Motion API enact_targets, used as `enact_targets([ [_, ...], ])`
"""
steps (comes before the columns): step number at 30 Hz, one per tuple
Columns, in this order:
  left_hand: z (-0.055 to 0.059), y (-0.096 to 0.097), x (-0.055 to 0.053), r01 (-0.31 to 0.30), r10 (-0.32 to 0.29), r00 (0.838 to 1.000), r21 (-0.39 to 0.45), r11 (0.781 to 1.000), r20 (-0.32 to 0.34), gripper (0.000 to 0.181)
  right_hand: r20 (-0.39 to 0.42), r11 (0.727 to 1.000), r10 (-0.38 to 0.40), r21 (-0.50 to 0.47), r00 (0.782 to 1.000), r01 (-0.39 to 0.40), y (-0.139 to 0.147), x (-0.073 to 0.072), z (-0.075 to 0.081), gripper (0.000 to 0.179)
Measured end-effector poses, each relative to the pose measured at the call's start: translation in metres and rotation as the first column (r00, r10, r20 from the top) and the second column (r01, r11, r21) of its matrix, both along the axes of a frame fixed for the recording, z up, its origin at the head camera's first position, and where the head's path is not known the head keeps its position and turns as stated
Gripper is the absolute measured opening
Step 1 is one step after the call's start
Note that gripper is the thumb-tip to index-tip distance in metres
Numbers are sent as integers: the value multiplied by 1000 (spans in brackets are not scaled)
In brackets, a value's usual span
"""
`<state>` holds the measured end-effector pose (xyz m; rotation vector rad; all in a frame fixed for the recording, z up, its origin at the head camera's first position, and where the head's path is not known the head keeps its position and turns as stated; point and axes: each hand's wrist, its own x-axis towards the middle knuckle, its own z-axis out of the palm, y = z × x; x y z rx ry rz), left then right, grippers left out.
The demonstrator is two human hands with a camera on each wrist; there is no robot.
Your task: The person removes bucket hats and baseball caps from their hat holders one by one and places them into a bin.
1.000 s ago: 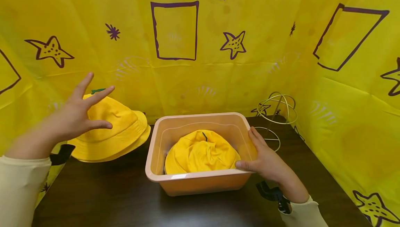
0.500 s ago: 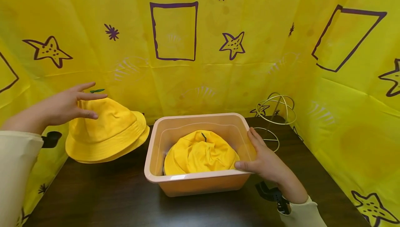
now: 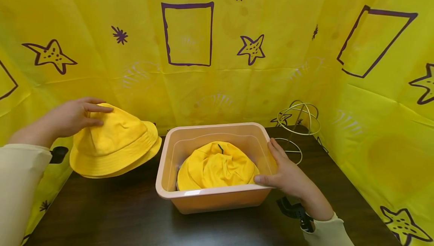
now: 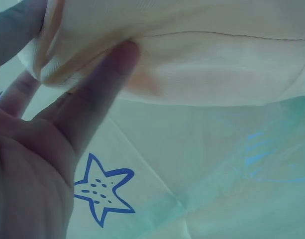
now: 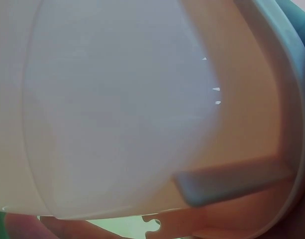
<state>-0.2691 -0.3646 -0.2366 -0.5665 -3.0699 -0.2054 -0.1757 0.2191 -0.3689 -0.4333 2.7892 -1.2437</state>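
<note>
At the left, two yellow bucket hats point(image 3: 112, 144) sit nested, brim over brim. My left hand point(image 3: 76, 116) holds the crown of the upper hat, covering its green stem; in the left wrist view the thumb point(image 4: 117, 59) dents the hat fabric point(image 4: 217, 64), with other fingers on the far side. My right hand point(image 3: 288, 174) grips the right front corner of a peach plastic basin point(image 3: 213, 190), thumb on the rim and fingers along the right side. Inside the basin lies another yellow bucket hat point(image 3: 220, 165), crown up and crumpled, with a dark green stem.
A gold wire hat stand point(image 3: 298, 118) stands behind the basin at the right. The dark wooden table point(image 3: 135, 216) is bounded at the back and sides by yellow cloth point(image 3: 288, 12) printed with starfish.
My left hand has come down from above the stacked hats, its spread fingers closing onto the upper hat's crown. The right hand keeps its grip on the basin.
</note>
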Motion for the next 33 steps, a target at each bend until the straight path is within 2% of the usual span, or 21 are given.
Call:
enact_targets([
  [8, -1, 2, 2, -7, 9, 993, 18, 1000, -116, 34, -2, 1000, -4, 10, 1000, 4, 0, 1, 0, 116],
  [14, -3, 1, 6, -5, 13, 969, 34, 999, -247, 22, -3, 1000, -1, 7, 1000, 1, 0, 1, 0, 116],
  [16, -4, 0, 8, -22, 39, 961, 63, 998, -273, 20, -6, 1000, 2, 8, 1000, -1, -1, 1, 0, 116],
  [19, -4, -3, 10, -95, 133, 954, 151, 984, -267, 21, -10, 1000, 3, 9, 1000, -3, -1, 1, 0, 116],
  [22, -4, -5, 13, -195, 252, 942, 250, 948, -221, 29, -12, 1000, 4, 11, 1000, -4, -1, 1, 0, 115],
  [25, -2, -7, 15, -272, 341, 919, 305, 913, -201, 38, -12, 1000, 4, 14, 1000, -3, -1, 0, 0, 116],
  [28, 4, -8, 17, -339, 425, 884, 359, 870, -194, 45, -9, 1000, 0, 12, 1000, 0, 0, 0, 0, 117],
  [31, 11, -8, 21, -399, 508, 845, 436, 807, -167, 53, -10, 1000, -2, 11, 1000, 2, 1, 0, 0, 118],
  [33, 15, -8, 23, -439, 568, 813, 507, 742, -129, 58, -10, 1000, -2, 8, 1000, 3, 1, -1, -1, 118],
])
